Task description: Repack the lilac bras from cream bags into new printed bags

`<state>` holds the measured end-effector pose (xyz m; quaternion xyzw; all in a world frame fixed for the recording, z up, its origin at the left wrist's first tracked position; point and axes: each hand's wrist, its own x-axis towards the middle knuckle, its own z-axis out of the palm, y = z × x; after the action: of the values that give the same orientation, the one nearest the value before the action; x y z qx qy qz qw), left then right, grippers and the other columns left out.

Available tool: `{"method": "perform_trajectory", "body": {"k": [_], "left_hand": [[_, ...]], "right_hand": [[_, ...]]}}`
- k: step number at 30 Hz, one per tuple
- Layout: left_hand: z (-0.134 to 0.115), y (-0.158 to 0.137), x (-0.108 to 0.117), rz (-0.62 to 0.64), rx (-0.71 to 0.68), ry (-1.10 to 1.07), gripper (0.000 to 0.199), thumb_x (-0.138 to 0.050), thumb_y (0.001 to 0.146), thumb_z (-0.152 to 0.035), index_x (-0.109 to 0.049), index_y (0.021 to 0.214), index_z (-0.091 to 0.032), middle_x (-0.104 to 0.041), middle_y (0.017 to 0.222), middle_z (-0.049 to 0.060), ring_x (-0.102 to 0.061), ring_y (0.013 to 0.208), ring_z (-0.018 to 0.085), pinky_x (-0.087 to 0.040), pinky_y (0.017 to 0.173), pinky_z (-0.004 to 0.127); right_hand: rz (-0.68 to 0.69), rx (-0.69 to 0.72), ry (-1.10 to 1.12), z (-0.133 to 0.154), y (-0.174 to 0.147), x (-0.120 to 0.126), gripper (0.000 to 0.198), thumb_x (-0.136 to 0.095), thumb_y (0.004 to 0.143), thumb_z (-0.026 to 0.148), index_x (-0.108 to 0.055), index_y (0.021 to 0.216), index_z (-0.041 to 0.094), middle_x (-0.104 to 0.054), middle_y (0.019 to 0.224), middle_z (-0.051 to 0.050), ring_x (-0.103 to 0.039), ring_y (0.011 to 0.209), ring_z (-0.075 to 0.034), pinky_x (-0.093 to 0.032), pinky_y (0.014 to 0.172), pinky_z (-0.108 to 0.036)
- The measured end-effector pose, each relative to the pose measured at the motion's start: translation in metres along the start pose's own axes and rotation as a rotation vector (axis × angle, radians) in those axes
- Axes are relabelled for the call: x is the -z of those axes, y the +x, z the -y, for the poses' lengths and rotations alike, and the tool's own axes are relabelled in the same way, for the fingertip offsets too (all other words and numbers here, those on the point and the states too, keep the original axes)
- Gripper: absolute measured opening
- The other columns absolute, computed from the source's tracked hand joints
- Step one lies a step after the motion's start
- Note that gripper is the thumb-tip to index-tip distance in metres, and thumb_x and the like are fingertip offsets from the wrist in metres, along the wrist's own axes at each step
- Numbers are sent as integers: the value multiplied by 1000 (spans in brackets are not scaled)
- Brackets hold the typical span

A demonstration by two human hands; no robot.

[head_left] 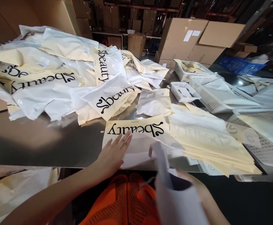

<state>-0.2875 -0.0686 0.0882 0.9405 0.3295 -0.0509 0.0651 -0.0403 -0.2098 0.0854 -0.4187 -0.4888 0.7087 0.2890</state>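
Observation:
My left hand (113, 154) lies flat, fingers spread, on a cream and white plastic bag (141, 150) marked "beauty". The bag rests on the grey metal table near its front edge, its lettering upside down to me. My right hand (184, 175) is low at the right, mostly hidden behind a white, curled, sheet-like piece (174, 197). It grips this piece, which is smeared by motion and hangs in front of my orange mesh vest. Whether it is paper or plastic I cannot tell. A stack of flat cream bags (211, 140) lies to the right of the bag.
A big heap of packed bags (45, 72) covers the table's back left. White perforated baskets (211, 97) and a small white tray (184, 91) stand at the right. Behind are cardboard boxes (181, 37) and a blue crate (241, 64). More bags (21, 190) lie below left.

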Motion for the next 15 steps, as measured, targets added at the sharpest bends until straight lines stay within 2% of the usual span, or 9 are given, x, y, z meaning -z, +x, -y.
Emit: {"method": "perform_trajectory", "body": {"k": [2, 3, 4, 6, 8, 10, 11, 13, 15], "left_hand": [[1, -7, -11, -73, -9, -61, 84, -52, 85, -13, -6, 155, -24, -12, 161, 5, -29, 144, 25, -42, 109, 43], [3, -10, -17, -116, -5, -85, 79, -46, 88, -15, -5, 155, -25, -14, 161, 5, -31, 144, 24, -42, 109, 42], [5, -14, -24, -159, 5, -97, 74, -42, 91, -16, -5, 155, -25, -15, 161, 6, -31, 143, 24, -42, 109, 42], [9, -22, -38, -243, 30, -78, 70, -38, 92, -14, -10, 155, -22, -16, 160, 9, -30, 144, 27, -42, 108, 44], [8, -30, -52, -309, 9, -19, 68, -37, 88, -7, -20, 153, -18, -16, 160, 11, -27, 144, 32, -42, 108, 49], [2, -37, -64, -359, -77, 36, 65, -38, 85, -3, -34, 149, -17, -24, 158, 11, -28, 144, 35, -40, 108, 54], [-1, -40, -69, -385, -138, 58, 63, -38, 85, -2, -40, 146, -18, -30, 157, 10, -30, 143, 35, -39, 108, 56], [-8, -45, -78, -429, -246, 87, 57, -39, 87, -3, -47, 141, -20, -36, 154, 7, -35, 140, 35, -40, 107, 59], [-8, -50, -83, -459, -315, 91, 54, -39, 88, -5, -48, 140, -19, -33, 155, 6, -38, 139, 35, -44, 103, 59]], "right_hand": [[0, -3, -10, -3, 23, -6, 37, -77, 72, 44, -70, 97, 17, -68, 88, -4, -63, 84, -20, -50, 79, -29], [-61, -22, 7, -6, 34, -9, 38, -76, 73, 42, -69, 100, 17, -69, 93, -4, -63, 90, -21, -50, 84, -32], [-174, -49, 37, -11, 44, -10, 39, -75, 73, 42, -68, 104, 18, -69, 99, -5, -64, 95, -23, -50, 89, -34], [-500, -98, 141, -21, 58, -13, 45, -73, 74, 45, -64, 111, 20, -69, 108, -7, -63, 106, -26, -50, 93, -40], [-794, -116, 266, -29, 65, -17, 48, -71, 73, 47, -61, 113, 21, -70, 112, -9, -63, 110, -29, -52, 92, -44], [-946, -119, 389, -30, 71, -24, 44, -70, 74, 45, -60, 109, 22, -71, 109, -10, -64, 110, -29, -54, 91, -45], [-956, -119, 433, -28, 74, -29, 40, -71, 73, 43, -61, 105, 21, -72, 105, -10, -66, 106, -29, -54, 90, -44], [-876, -125, 454, -20, 82, -39, 34, -72, 69, 38, -64, 97, 20, -74, 95, -10, -69, 97, -30, -55, 88, -44], [-813, -121, 337, -11, 93, -46, 32, -70, 70, 38, -68, 94, 18, -75, 87, -11, -70, 90, -31, -57, 84, -45]]}}
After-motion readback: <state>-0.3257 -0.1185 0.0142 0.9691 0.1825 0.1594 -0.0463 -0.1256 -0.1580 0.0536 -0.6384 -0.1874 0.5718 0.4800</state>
